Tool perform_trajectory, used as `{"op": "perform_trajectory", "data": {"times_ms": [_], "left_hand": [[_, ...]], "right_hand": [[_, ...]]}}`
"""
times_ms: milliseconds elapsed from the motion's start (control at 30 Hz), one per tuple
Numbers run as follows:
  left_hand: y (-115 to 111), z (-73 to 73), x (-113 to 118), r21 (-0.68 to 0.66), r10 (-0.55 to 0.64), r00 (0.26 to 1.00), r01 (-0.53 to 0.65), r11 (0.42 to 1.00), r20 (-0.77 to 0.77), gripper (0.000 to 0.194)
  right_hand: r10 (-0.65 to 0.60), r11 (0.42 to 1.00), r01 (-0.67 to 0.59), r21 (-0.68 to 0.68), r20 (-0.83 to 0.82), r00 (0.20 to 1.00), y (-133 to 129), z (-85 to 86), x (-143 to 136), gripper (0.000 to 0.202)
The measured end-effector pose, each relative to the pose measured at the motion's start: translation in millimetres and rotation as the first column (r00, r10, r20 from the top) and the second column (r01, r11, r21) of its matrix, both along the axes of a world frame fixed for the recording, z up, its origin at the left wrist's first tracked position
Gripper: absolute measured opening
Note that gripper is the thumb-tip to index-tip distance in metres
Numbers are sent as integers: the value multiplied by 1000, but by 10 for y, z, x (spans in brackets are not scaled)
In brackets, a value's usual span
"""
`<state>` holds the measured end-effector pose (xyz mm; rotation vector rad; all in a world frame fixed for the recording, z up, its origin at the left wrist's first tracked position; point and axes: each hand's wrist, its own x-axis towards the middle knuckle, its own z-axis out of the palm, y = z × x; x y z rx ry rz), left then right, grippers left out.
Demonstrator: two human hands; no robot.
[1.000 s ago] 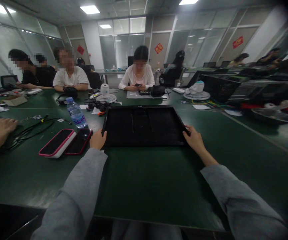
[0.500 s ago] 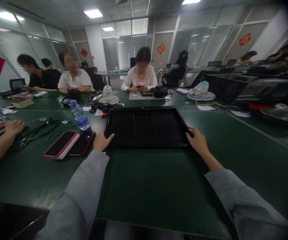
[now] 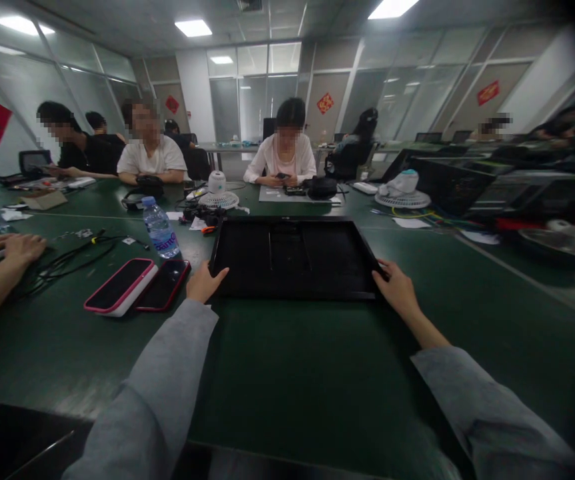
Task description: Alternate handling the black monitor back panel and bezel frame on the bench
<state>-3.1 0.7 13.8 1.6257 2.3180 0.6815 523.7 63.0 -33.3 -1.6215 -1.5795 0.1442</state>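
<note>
A shallow black rectangular tray with a raised rim lies on the green table in front of me. My left hand grips its left edge near the front corner, thumb over the rim. Its right edge is held by my right hand, with the thumb on the rim. The fingertips under and behind the edges are partly hidden. Just left of my left hand are a dark phone with a red edge and a pink-and-white cased one.
A water bottle stands behind the phones. Black cables and another person's hands are at the left. Beyond the tray are white fans, and a seated person. A metal pan is at the far right.
The view has shifted slightly, so the background sits a little lower. Both hands keep their hold on the tray, which stays almost in the same place.
</note>
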Motion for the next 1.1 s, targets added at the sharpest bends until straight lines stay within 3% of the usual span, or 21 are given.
{"op": "perform_trajectory", "data": {"times_ms": [167,333,533,667,833,967,1033,1100], "left_hand": [[69,-46,-76,47,35,995,-40,998,95,56],[128,-92,-171,142,45,985,-69,987,168,47],[144,-122,-186,173,21,983,-53,983,180,43],[135,-143,-153,200,-9,995,-12,980,103,43],[88,-149,-53,325,-94,994,105,940,-49,51],[-4,-54,79,404,-80,972,165,900,-220,54],[-57,5,152,380,-137,951,240,893,-278,53],[-100,42,216,327,-216,919,326,887,-330,53]], "right_hand": [[82,995,-95,-22,-344,935,60,-44,-39,53],[122,991,-133,-6,-359,925,59,-37,-52,51],[101,987,-141,-82,-375,921,60,-13,-41,47],[120,991,-132,-25,-285,951,89,-35,-37,46],[127,992,-130,3,-212,969,88,-34,9,51],[-41,999,39,20,77,996,-18,89,-21,52],[-148,986,128,104,215,965,-100,179,-106,53],[-175,976,130,174,275,946,-187,259,-250,53]]}}
